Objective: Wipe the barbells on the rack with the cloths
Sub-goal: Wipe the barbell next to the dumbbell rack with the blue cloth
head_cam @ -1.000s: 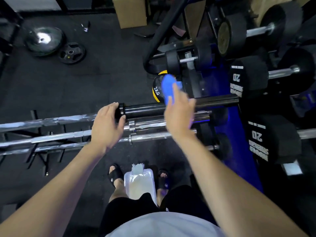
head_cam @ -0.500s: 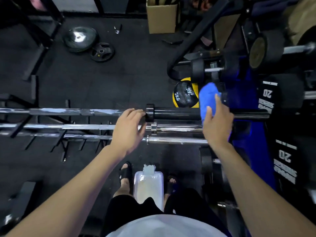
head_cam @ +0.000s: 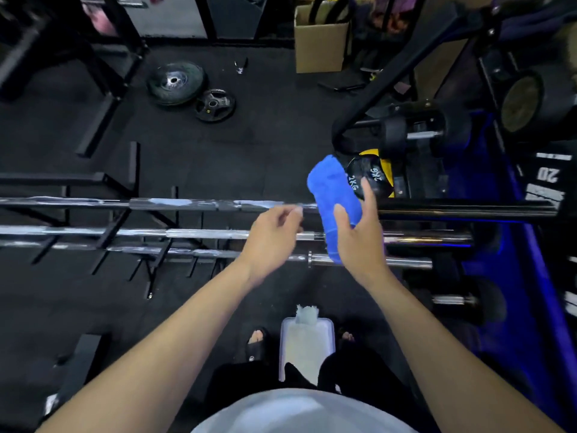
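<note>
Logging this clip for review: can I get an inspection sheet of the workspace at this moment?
Surface: black rubber floor, scuffed.
Job's things: three barbells lie on the low rack, top barbell streaked pale; blue cloth held over its right part.
Clutter: two weight plates on the floor; cardboard box; white tray by the feet.
Hands: right hand grips the cloth; left hand blurred, fingers loosely curled, holding nothing.
Cables: nothing seen.
Surroundings: dumbbell rack at right.
</note>
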